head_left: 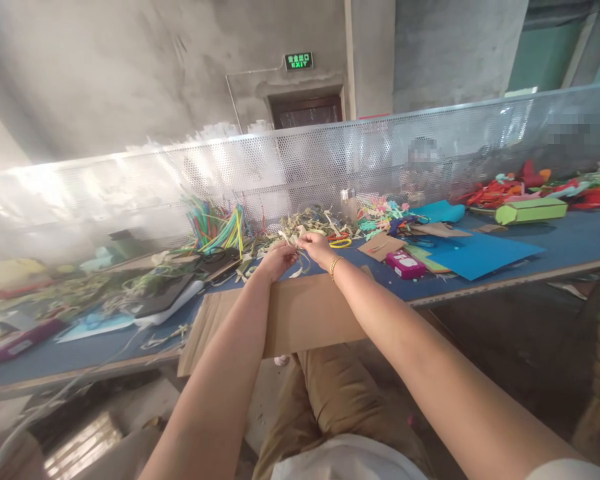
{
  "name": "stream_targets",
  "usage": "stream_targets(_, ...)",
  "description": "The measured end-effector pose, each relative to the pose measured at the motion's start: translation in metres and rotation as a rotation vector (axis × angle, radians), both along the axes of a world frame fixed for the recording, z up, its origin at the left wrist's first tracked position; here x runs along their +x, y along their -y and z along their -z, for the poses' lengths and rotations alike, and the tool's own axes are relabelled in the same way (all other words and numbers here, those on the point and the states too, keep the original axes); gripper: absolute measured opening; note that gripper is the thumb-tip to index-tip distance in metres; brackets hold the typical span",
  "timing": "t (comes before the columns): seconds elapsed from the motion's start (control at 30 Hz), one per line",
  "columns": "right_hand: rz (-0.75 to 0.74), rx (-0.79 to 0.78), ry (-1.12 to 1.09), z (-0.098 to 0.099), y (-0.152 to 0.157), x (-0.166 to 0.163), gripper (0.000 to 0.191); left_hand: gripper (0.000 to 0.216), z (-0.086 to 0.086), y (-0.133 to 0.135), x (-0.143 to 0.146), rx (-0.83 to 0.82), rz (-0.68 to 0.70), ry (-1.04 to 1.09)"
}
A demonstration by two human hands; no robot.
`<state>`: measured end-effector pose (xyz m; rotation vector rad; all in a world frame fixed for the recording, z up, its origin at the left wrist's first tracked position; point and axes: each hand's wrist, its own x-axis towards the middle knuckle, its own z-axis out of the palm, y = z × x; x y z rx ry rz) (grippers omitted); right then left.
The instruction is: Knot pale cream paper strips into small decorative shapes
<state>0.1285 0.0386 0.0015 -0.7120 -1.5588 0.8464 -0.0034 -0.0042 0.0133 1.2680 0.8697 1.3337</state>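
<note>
Close together over the table's middle, both my hands pinch a pale dried husk strip. My left hand has its fingers closed at the strip's lower left side. From the right, my right hand, with a gold bracelet at the wrist, grips it between thumb and fingers. Just behind lies a tangled heap of dried husks. A brown cardboard sheet lies under my forearms and overhangs the table edge. Fine detail between the fingertips is too small to make out.
Colourful pipe cleaners stand behind on the left. Rightward lie a purple box, blue sheets, a green paper box and red scraps. A dark tray and greenish strands are at left. A perforated metal screen runs along the back.
</note>
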Motion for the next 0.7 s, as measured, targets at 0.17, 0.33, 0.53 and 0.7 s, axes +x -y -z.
stream_targets(0.17,0.028,-0.013,0.011,0.0,-0.001,0.002,0.016,0.013,0.001,0.001,0.0,-0.02,0.026,0.008)
stream_targets(0.33,0.045,-0.025,0.024,-0.001,-0.001,0.01,0.021,0.009,0.001,0.003,-0.003,-0.02,0.041,0.022)
stream_targets(0.53,0.076,-0.044,0.028,0.0,-0.003,0.013,0.024,0.005,0.002,0.003,-0.005,-0.012,0.027,0.021)
stream_targets(0.7,0.08,-0.044,0.045,0.0,-0.002,0.011,0.023,0.007,0.003,0.001,-0.006,-0.005,0.003,0.032)
